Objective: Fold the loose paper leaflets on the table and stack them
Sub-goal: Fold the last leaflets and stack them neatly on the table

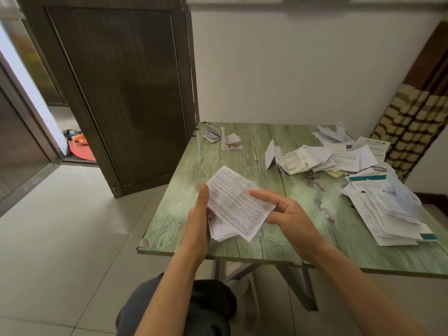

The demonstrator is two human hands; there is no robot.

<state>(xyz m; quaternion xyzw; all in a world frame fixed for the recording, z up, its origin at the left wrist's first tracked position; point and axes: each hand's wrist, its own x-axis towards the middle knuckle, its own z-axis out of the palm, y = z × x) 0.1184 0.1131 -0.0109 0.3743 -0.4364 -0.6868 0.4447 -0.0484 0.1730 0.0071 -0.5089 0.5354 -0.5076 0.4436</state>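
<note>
The left hand (197, 219) grips a printed leaflet (237, 202) above the near left part of the green wood-grain tabletop (242, 146). Its thumb lies straight along the sheet's left edge and its fingers are hidden behind the paper. Under that sheet, in the same hand, sits a small stack of leaflets (220, 230), with edges showing at the lower left. The right hand (283, 212) pinches the top leaflet's right edge, one finger lying on top and another underneath, the rest loosely curled. The leaflet faces up, tilted, covered in dense small print too fine to read, with a crease across its middle.

At the far left corner of the tabletop lie a few folded leaflets (224, 138), fanned open. A loose heap of papers (315, 158) spreads across the far middle, some standing half-folded. A larger pile of sheets (388, 209) lies along the right side, some with teal bands; its writing is illegible. A dark folding door (116, 93) stands at the left beyond the tabletop, and a rolled striped mat (412, 117) leans at the far right.
</note>
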